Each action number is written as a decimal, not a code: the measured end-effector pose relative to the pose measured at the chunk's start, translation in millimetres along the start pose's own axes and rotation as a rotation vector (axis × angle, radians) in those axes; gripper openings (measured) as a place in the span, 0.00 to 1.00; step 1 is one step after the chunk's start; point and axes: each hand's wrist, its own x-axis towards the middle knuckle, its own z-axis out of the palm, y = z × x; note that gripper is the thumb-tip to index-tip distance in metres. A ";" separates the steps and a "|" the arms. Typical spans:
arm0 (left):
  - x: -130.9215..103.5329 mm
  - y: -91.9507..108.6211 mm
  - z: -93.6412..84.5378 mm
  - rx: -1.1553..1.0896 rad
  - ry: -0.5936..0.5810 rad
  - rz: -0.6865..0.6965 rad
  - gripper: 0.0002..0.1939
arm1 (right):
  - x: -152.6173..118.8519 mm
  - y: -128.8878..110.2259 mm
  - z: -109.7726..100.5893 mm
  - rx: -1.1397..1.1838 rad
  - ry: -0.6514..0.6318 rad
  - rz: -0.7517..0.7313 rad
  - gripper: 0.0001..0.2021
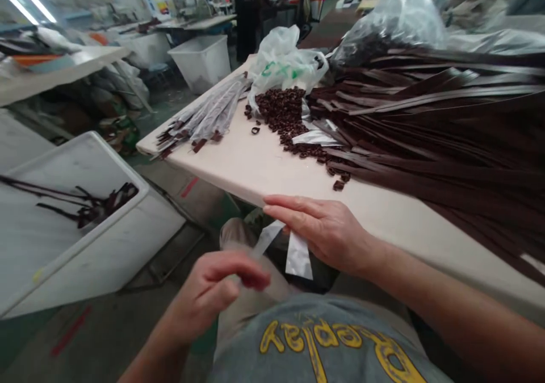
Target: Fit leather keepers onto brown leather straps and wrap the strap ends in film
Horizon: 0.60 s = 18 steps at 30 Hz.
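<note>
At the table's near edge, my right hand is closed on a strip with white backing, whose two pale ends hang below the fingers. My left hand is lower and to the left, over my lap, with its fingers curled and blurred; whether it holds anything is hidden. Beyond my hands, small dark brown loops lie in a pile on the pale table, partly inside a thin white plastic bag.
Long dark brown strips cover the table's right side. A bundle of wrapped strips lies at the left corner. A white bin with dark straps stands at left, and a clear bag sits behind.
</note>
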 end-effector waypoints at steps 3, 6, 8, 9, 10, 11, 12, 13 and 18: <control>25.4 -14.4 22.4 -0.137 -0.102 -0.079 0.35 | -7.6 7.1 14.1 -0.114 -0.092 -0.126 0.16; 41.4 -26.3 35.2 -0.275 -0.133 -0.231 0.34 | -10.4 8.9 17.9 -0.145 -0.155 -0.227 0.17; 46.9 -29.4 41.1 -0.375 -0.142 -0.320 0.29 | -11.0 9.6 19.9 -0.141 -0.180 -0.267 0.17; 48.8 -29.9 44.3 -0.416 -0.140 -0.354 0.26 | -11.5 9.5 21.3 -0.137 -0.191 -0.275 0.17; 50.3 -30.3 47.7 -0.444 -0.135 -0.377 0.24 | -12.2 9.1 23.2 -0.135 -0.203 -0.279 0.17; 51.5 -31.1 51.2 -0.458 -0.130 -0.391 0.23 | -13.1 8.4 25.4 -0.137 -0.215 -0.281 0.17; 52.6 -32.5 54.3 -0.460 -0.122 -0.396 0.21 | -14.1 7.7 27.9 -0.142 -0.230 -0.279 0.17; 53.6 -34.7 56.3 -0.449 -0.118 -0.395 0.20 | -15.3 7.3 30.7 -0.150 -0.243 -0.278 0.17; 58.2 -45.9 29.7 -0.402 0.096 -0.423 0.18 | -26.5 20.7 36.1 -0.245 -0.259 -0.171 0.17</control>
